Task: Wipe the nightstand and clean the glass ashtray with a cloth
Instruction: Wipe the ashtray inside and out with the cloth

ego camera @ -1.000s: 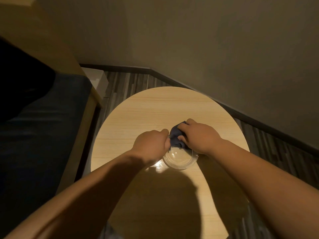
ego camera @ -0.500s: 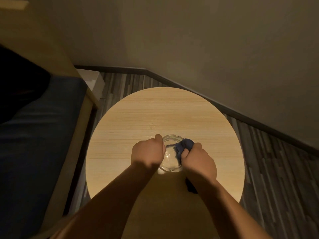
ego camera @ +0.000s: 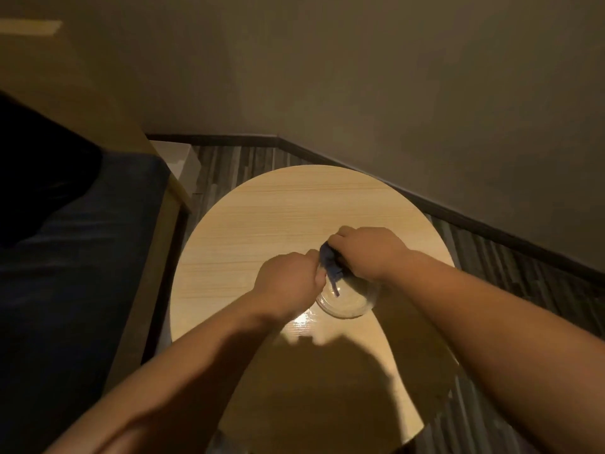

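A round light-wood nightstand (ego camera: 262,217) fills the middle of the view. On it sits a clear glass ashtray (ego camera: 348,301), partly covered by both hands. My left hand (ego camera: 289,278) grips the ashtray's left rim. My right hand (ego camera: 368,252) is closed on a bunched dark blue cloth (ego camera: 330,268) pressed at the ashtray's far rim; a strand of the cloth hangs into the bowl.
A bed with dark blue bedding (ego camera: 75,273) and a wooden frame (ego camera: 154,267) runs along the left. A small white box (ego camera: 178,157) stands on the striped floor (ego camera: 229,165) behind it. Walls with a dark baseboard (ego camera: 491,229) close the corner.
My right hand with the cloth has swung from the ashtray's right side to its far rim. My left hand kept its hold on the left rim. The view shifted a little.
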